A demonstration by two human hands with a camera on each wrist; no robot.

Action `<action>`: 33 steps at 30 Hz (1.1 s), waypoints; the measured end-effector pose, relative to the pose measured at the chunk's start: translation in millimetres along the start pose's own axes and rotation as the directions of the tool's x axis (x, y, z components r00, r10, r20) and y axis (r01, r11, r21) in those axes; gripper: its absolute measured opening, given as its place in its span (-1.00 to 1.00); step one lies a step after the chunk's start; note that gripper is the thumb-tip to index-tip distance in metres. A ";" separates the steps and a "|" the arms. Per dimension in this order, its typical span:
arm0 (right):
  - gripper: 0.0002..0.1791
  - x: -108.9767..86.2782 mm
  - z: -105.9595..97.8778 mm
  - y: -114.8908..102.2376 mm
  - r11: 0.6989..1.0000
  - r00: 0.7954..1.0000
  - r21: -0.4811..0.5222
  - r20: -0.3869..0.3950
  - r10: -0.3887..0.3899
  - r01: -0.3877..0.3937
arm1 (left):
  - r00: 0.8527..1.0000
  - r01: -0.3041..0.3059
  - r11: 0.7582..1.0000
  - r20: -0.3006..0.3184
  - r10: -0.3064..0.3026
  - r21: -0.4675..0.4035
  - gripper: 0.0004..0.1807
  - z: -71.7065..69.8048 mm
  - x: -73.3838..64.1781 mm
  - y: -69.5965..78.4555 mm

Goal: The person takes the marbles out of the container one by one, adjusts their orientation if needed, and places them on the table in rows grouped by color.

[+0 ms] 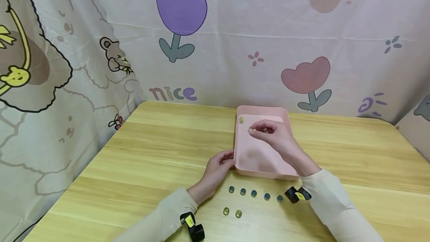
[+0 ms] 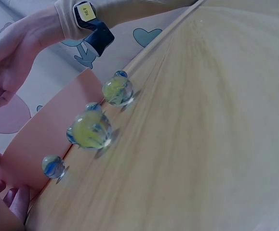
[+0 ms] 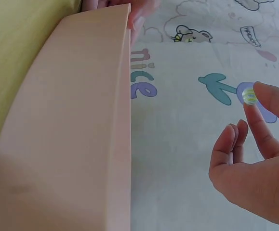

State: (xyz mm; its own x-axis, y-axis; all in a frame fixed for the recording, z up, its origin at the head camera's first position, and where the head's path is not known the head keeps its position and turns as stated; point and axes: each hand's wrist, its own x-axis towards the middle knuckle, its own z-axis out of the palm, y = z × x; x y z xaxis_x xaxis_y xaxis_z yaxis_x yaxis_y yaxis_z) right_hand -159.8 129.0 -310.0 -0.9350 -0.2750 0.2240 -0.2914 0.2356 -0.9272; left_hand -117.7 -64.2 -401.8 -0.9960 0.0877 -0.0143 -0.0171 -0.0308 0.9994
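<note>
Between thumb and index finger, my right hand (image 1: 273,135) pinches a clear marble with yellow-green streaks (image 3: 249,96), held up over the pink tray (image 1: 256,161). Its other fingers are curled loosely. Inside the tray, near the far left corner, lies a yellowish marble (image 1: 241,120). My left hand (image 1: 215,171) is at the tray's left side, fingertips touching the outer wall near the front corner. In front of the tray runs a row of several blue marbles (image 1: 254,193). Closer to me sit two yellow-green marbles, one on the left (image 1: 226,211) and one on the right (image 1: 238,214).
The wooden table (image 1: 161,160) reaches to a patterned cloth (image 1: 221,66) hanging behind it and along the sides. A dark camera is strapped on each wrist. My right forearm (image 1: 336,201) crosses over the table right of the marble row.
</note>
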 end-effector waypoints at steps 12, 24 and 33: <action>-0.75 -2.3 -6.9 9.0 0.999 0.999 -0.018 0.027 0.047 -0.047 | 1.000 0.000 1.000 -0.016 0.001 0.026 -0.58 -0.2 0.9 -1.6; -0.76 -20.3 -2.0 11.0 0.997 0.997 -0.042 0.027 0.067 -0.066 | 1.000 -0.002 1.000 -0.009 0.002 0.018 -0.59 0.2 1.0 0.1; -0.74 -35.2 -8.2 8.9 0.990 0.994 -0.089 0.011 0.109 -0.107 | 1.000 -0.008 1.000 0.002 0.008 0.017 -0.57 0.2 1.0 -1.2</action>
State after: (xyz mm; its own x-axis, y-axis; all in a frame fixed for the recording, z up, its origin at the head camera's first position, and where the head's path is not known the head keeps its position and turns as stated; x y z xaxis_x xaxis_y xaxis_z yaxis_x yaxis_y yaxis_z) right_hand -131.1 148.4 -323.6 -0.9589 -0.2579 0.1184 -0.2061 0.3462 -0.9152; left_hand -118.7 -63.9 -403.0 -0.9959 0.0898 -0.0061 -0.0074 -0.0144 0.9999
